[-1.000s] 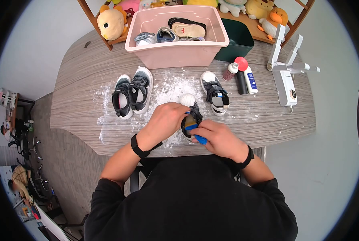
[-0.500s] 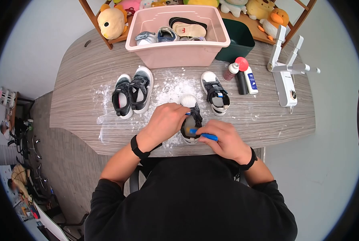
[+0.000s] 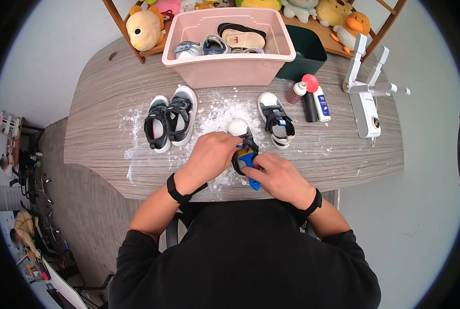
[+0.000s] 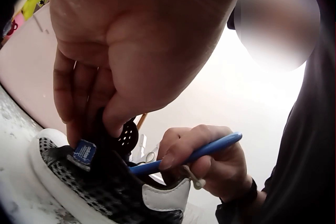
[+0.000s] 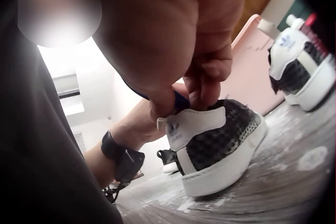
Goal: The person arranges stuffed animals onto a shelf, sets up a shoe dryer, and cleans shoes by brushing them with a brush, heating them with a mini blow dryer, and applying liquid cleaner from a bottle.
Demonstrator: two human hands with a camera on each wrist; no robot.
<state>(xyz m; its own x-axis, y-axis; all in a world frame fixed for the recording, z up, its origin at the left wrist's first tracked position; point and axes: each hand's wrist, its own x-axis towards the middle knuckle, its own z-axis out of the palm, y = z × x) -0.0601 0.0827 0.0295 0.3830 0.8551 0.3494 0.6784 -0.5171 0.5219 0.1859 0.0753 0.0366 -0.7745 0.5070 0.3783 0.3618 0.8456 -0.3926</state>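
From my remote station, the head camera shows me a person in a black top at a grey wood-grain table (image 3: 101, 116) strewn with white powdery flecks (image 3: 224, 110). Between the two hands, close to the table's near edge, is a small black mesh shoe with a white sole and white heel patch (image 5: 215, 145), its toe pointing away from the person.

The left hand (image 3: 214, 152) is clamped at the front of the shoe's opening, fingers and thumb together on dark material beside a small blue label (image 4: 84, 153); I cannot tell whether that is the tongue or a strap. The right hand (image 3: 284, 177) pinches a flat blue-handled brush with yellowish bristles (image 3: 248, 159), its head down in the opening.

A similar shoe with a white toe (image 3: 275, 116) sits just to the right; a pair of dark, white-soled shoes (image 3: 181, 116) stands to the left. Beyond is a pink plastic bin (image 3: 227, 74).

I judge the step in hand to be brushing the shoe's inside. The next move calls, I think, for a steady left grip and short right-hand strokes along the insole, without tipping the shoe.
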